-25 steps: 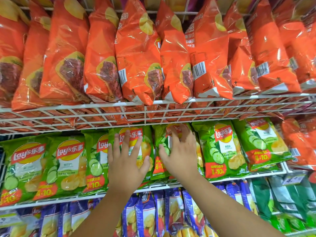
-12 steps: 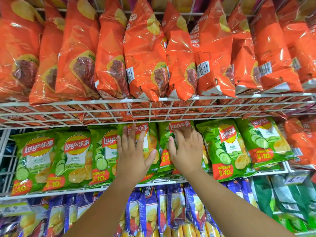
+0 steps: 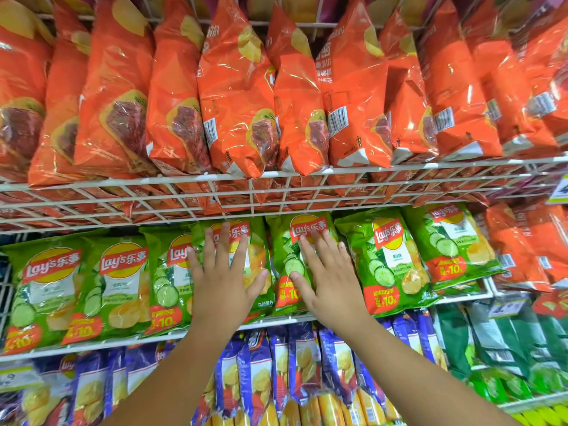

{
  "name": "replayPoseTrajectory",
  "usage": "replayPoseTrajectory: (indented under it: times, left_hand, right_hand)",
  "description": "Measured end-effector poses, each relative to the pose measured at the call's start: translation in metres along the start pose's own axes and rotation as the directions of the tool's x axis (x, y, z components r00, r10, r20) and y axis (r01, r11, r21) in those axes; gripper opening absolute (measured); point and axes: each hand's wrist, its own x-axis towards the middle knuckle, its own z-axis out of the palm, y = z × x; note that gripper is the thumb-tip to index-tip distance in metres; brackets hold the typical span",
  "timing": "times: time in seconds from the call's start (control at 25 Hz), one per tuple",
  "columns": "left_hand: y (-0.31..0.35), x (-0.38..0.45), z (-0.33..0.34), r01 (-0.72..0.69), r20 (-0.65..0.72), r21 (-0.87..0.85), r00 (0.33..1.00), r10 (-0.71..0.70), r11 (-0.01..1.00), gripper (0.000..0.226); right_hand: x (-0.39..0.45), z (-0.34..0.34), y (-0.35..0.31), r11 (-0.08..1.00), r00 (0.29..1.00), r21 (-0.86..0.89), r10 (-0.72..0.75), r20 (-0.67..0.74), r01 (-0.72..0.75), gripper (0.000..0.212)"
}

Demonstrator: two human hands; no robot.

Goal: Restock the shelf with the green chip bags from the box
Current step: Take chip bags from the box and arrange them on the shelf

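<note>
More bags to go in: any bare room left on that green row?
Hardly: the green cucumber chip bags overlap from the wire side panel to the orange bags. The left hand and right hand press two flat. Only a slim gap under the white wire shelf.

Single head view, close to the wire shelf (image 3: 276, 186), facing it straight on and tilted slightly up. Orange bags (image 3: 233, 96) above the shelf, green bags (image 3: 390, 259) just below it, forearms entering from the bottom edge.

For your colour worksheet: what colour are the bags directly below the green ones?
Blue-purple bags, seen best in the head view.
</note>
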Motion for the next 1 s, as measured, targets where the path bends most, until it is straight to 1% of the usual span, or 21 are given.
replayPoseTrajectory:
  times: [0.08, 0.2, 0.28, 0.44, 0.6, 0.72, 0.84, 0.92, 1.0]
  left_hand:
    - [0.001, -0.002, -0.004, 0.004, -0.006, 0.0, 1.0, -0.004, 1.0, 0.077]
    - [-0.002, -0.015, -0.007, -0.013, -0.029, -0.021, 0.999, 0.012, 1.0, 0.074]
    - [-0.009, -0.028, -0.005, -0.025, -0.03, -0.031, 0.999, 0.024, 0.999, 0.075]
    - [-0.028, -0.038, 0.007, -0.059, 0.044, -0.049, 0.997, 0.062, 0.997, 0.079]
    - [-0.041, -0.028, 0.016, -0.118, 0.053, -0.074, 0.991, 0.122, 0.99, 0.079]
    - [-0.05, -0.014, 0.013, -0.169, 0.069, -0.047, 0.983, 0.172, 0.985, 0.079]
    - [-0.042, -0.012, 0.007, -0.112, 0.094, -0.012, 0.989, 0.113, 0.994, 0.078]
    - [-0.033, -0.022, 0.007, -0.062, 0.107, -0.026, 0.992, 0.064, 0.998, 0.081]
    - [-0.03, -0.026, 0.007, -0.045, 0.116, -0.032, 0.992, 0.048, 0.998, 0.085]
  right_hand:
    - [-0.001, 0.005, 0.0, 1.0, 0.998, -0.007, 0.023, -0.056, -0.023, 0.07]
    - [0.007, 0.014, -0.007, 0.998, 0.988, -0.025, 0.047, -0.15, -0.051, 0.053]
    - [0.017, 0.016, -0.012, 0.997, 0.984, -0.046, 0.059, -0.169, -0.067, 0.051]
    - [0.034, 0.014, -0.007, 0.999, 0.977, -0.037, 0.03, -0.209, -0.039, 0.046]
    - [0.044, 0.016, -0.02, 0.997, 0.98, -0.036, 0.061, -0.189, -0.069, 0.047]
    - [0.044, 0.016, -0.015, 0.999, 0.981, -0.023, 0.024, -0.194, -0.029, 0.047]
    - [0.038, 0.014, -0.005, 1.0, 0.984, -0.027, 0.004, -0.177, -0.009, 0.047]
    - [0.031, 0.013, -0.005, 1.0, 0.993, 0.005, -0.009, -0.114, 0.01, 0.051]
    - [0.025, 0.008, -0.004, 0.999, 0.998, 0.003, -0.031, -0.062, 0.032, 0.056]
